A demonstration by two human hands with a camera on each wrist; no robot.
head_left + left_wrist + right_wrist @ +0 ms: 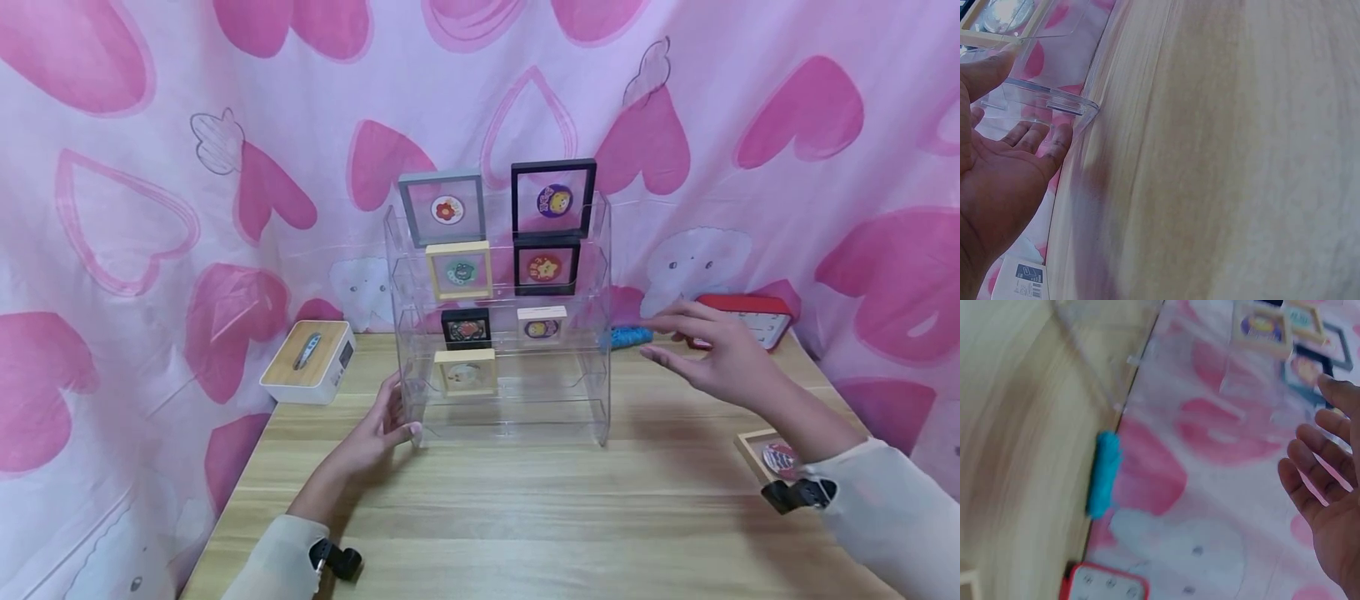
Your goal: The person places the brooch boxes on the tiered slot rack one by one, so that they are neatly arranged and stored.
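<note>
A clear acrylic tiered display rack (517,432) stands on the wooden table, holding several small framed badges. The top tier carries a grey frame (480,200) and a black frame (516,200). Below them are a cream frame (459,247), a second black frame (546,291) and smaller frames further down, the lowest a cream frame (465,356) at left. My left hand (375,429) holds the rack's lower left side, thumb at its front edge. My right hand (712,350) hovers right of the rack, fingers loosely bent and holding nothing.
A wood-framed badge (751,461) lies at the table's right, partly hidden by my sleeve. Behind stand a red-edged clock (757,307) and a blue object (630,337). A white box with a wooden top (285,360) sits at left. A pink heart-print curtain (465,92) hangs behind.
</note>
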